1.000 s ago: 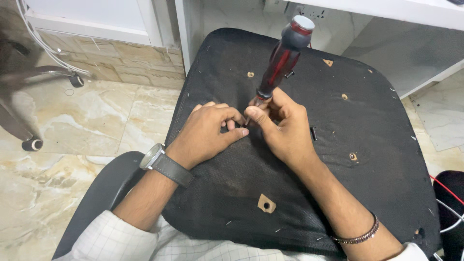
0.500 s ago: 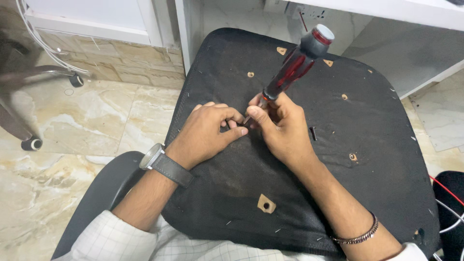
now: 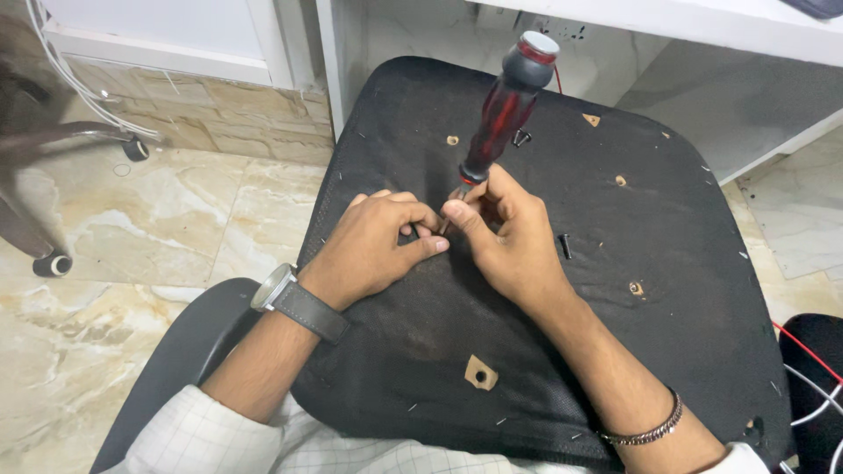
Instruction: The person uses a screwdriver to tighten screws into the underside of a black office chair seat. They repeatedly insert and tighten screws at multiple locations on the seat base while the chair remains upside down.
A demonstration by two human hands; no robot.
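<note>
So we've got the screwdriver (image 3: 505,110) pinched low on its shaft in our right hand (image 3: 509,241), fingers closed around the metal just under the dark red handle, which leans up and away from the grip with its grey cap at the far end. The tip is down on the black fabric underside of the seat pad (image 3: 421,369), right below the grip, though our fingers hide exactly what it's sitting in. Our left hand (image 3: 373,246) is curled in right beside the grip, fingertips touching the right thumb and pressing something tiny at the tip; can't tell what. A loose black screw (image 3: 565,246) lies just to the right of the grip, another screw (image 3: 522,137) past it beside the handle. Watch (image 3: 285,294) on the left wrist, bracelet (image 3: 645,428) on the right.
</note>
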